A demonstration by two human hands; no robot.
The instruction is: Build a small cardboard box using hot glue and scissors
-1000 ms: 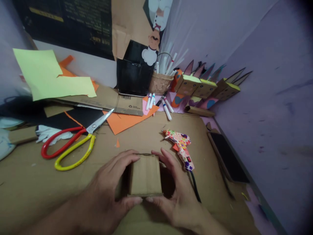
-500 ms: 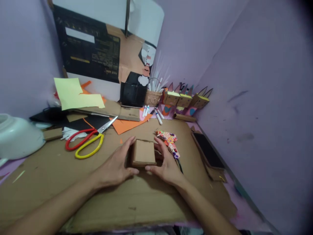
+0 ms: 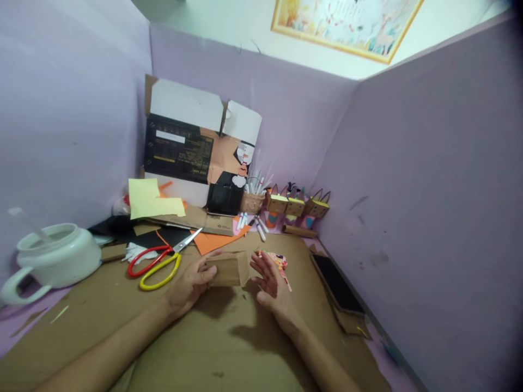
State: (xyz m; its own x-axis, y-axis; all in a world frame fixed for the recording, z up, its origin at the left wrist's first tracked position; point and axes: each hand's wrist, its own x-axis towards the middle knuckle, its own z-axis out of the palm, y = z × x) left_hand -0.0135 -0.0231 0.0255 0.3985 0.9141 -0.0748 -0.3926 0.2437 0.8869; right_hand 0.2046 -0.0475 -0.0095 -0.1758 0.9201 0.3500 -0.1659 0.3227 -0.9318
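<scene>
My left hand (image 3: pixel 195 282) grips a small brown cardboard box (image 3: pixel 229 270) by its left side, thumb across the near face. The box is tilted and held above the cardboard sheet (image 3: pixel 196 348) on the table, casting a shadow. To the right of the box, my right hand (image 3: pixel 272 283) is open, fingers apart, with nothing in it. Just behind that hand lies a flower-patterned glue gun (image 3: pixel 280 260), partly hidden by the fingers. Scissors (image 3: pixel 165 258) with one red and one yellow handle lie left of the box.
A white pot (image 3: pixel 61 256) stands at the left. Behind are yellow paper (image 3: pixel 151 200), orange paper (image 3: pixel 210 242), a basket of markers (image 3: pixel 253 202) and cardboard animal figures (image 3: pixel 295 207). A phone (image 3: pixel 338 283) lies at the right by the purple wall (image 3: pixel 429 190).
My right hand has let go of the box and moved slightly right. My left hand has turned the box, so another face shows. The view has tilted up.
</scene>
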